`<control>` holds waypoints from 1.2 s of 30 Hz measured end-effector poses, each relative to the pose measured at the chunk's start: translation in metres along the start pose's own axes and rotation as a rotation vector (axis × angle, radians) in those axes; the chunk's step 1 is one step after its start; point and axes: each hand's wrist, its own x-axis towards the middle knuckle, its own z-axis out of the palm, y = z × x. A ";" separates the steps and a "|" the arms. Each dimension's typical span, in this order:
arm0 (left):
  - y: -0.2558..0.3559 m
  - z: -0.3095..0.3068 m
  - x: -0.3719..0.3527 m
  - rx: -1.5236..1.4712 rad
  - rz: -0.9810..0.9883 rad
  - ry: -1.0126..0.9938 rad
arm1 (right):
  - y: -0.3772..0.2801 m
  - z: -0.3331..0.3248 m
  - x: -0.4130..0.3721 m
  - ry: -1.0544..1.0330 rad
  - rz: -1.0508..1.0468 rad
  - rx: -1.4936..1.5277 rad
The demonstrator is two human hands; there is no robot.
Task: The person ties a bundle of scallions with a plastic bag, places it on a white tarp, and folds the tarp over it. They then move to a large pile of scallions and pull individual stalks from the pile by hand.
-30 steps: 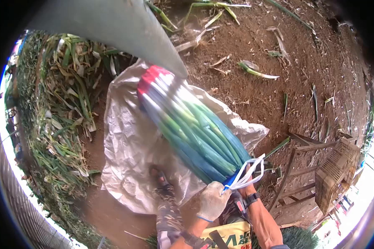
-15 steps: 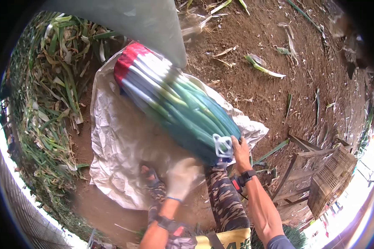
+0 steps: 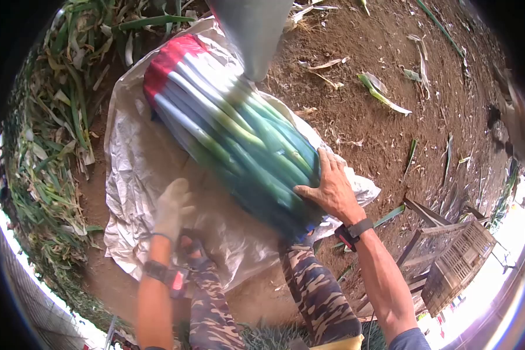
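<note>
A large wrapped bundle of leeks [image 3: 239,134], red at its upper left end and green toward the lower right, lies diagonally on a crumpled pale sheet [image 3: 128,192]. On the bundle's lower right end rests my bare right hand [image 3: 331,188], fingers spread and palm down. My left hand [image 3: 174,211], in a pale glove, is over the sheet left of the bundle, apart from it; it is blurred, but some fingers show apart and nothing is seen in it.
Piled leaves and trimmings [image 3: 58,134] run along the left. A grey panel [image 3: 254,35] juts in from the top. A slatted crate [image 3: 458,262] on a wooden frame stands at lower right. Leaf scraps [image 3: 382,93] lie on brown soil.
My left hand has moved left, away from the bundle's lower end. My right hand now lies flat higher on the bundle. The white looped strap at that end is no longer visible.
</note>
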 end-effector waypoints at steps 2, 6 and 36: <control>-0.023 0.026 0.032 -0.065 -0.071 -0.018 | 0.003 0.003 0.017 -0.048 0.033 0.131; -0.021 0.089 0.061 -0.370 0.058 -0.096 | 0.010 0.005 0.032 -0.109 -0.016 0.299; -0.071 -0.095 -0.115 0.618 0.029 -0.025 | -0.090 0.021 -0.103 0.186 -0.252 -0.215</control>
